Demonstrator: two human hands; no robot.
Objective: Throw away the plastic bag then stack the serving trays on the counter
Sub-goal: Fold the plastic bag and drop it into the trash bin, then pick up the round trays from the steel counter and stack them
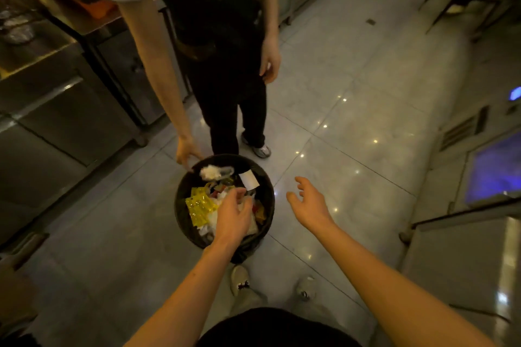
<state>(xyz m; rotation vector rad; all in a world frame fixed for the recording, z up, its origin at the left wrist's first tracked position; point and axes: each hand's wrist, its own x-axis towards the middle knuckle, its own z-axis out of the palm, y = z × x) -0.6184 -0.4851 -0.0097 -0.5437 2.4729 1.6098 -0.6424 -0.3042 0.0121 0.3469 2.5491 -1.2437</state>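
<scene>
Loosely curled, my left hand (235, 215) pinches the plastic bag (248, 205) inside the trash bin's rim (269, 186); right hand (308, 204) spread open beside it over bare floor tiles (352, 149).

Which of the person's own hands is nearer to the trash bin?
Left. The left hand is directly over the trash bin, above the rubbish. The right hand is spread open beside the bin, over the floor.

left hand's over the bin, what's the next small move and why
Probably open the left hand and let the plastic bag drop. The hand sits right above the open bin, already full of wrappers, with pale plastic at its fingertips. The right hand is open and empty beside the bin.
</scene>
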